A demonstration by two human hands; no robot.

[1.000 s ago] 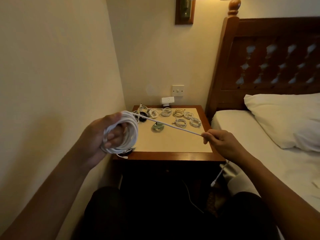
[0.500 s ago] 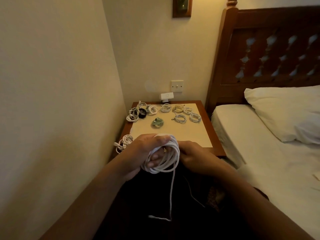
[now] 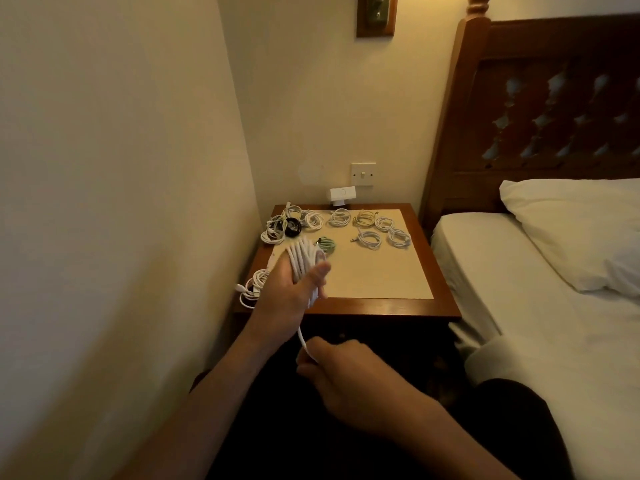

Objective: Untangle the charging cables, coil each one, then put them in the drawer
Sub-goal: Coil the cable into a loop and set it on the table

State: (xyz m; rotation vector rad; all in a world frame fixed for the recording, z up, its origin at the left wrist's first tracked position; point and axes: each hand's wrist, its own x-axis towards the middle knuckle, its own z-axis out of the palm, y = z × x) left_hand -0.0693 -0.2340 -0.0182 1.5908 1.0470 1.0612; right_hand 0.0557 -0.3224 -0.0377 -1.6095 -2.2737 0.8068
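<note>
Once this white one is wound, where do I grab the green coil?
Pinch its right loops from above: the green coil lies flat on the nightstand, its plug juts left, and the left hand with the white cable covers that side.

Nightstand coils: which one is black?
The black coil, in the back-left cluster, tucked beside white coils. It is the only dark one; the others are white, apart from a green coil and a yellowish coil.
</note>
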